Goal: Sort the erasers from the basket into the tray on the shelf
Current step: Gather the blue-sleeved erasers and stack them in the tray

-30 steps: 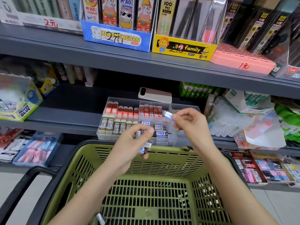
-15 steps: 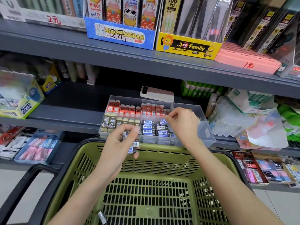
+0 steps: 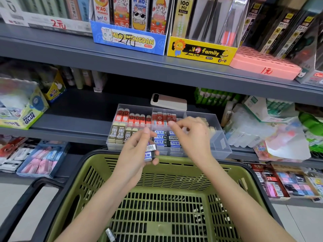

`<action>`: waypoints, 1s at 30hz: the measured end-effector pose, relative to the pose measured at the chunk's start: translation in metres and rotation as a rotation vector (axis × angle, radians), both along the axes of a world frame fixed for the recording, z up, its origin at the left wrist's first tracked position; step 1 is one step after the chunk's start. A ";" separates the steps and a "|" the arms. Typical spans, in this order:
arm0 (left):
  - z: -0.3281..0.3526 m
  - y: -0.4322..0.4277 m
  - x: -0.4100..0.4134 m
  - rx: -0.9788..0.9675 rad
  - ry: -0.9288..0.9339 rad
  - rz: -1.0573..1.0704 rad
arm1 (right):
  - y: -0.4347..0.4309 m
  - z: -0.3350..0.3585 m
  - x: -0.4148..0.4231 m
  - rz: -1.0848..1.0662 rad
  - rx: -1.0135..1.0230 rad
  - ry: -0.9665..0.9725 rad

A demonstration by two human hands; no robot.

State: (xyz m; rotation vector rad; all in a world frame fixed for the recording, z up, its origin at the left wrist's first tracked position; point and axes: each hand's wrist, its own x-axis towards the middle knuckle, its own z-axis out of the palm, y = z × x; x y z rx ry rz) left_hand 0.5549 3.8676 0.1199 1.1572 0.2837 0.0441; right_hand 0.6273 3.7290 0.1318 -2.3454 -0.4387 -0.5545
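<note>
A clear plastic tray (image 3: 220, 142) sits on the middle shelf, holding rows of red, beige 2B and blue-black erasers (image 3: 160, 137). The green basket (image 3: 162, 165) is below it, right in front of me. My left hand (image 3: 138, 151) holds a small stack of blue-black erasers (image 3: 150, 151) over the basket's far rim. Over the tray's middle compartment hovers my right hand (image 3: 190, 135), fingers loosely curled and nothing seen in them. One eraser (image 3: 110, 234) lies on the basket floor at the near edge.
A white phone (image 3: 168, 102) lies on the shelf behind the tray. A glue box (image 3: 26, 117) stands at the left, plastic-wrapped packs (image 3: 248, 130) at the right. The shelf above (image 3: 157, 67) overhangs with boxed pencils. More stationery fills the lower shelf.
My right hand has set its blue-black eraser into the tray and lifted off without it. My left hand has stayed near the basket rim with its erasers.
</note>
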 end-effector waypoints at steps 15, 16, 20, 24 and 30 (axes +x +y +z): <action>0.022 -0.015 -0.006 -0.059 0.056 -0.140 | -0.021 0.039 -0.027 0.253 0.606 0.447; 0.021 -0.012 -0.007 -0.075 0.072 -0.137 | -0.028 0.041 -0.016 0.207 0.546 0.403; 0.016 0.000 -0.010 -0.092 0.113 -0.117 | -0.041 0.028 0.015 0.086 0.035 0.316; 0.013 0.005 -0.012 -0.084 0.104 -0.118 | -0.034 0.008 0.024 0.072 -0.329 0.145; 0.012 0.009 -0.013 -0.075 0.098 -0.120 | -0.037 0.002 0.033 0.158 -0.441 0.076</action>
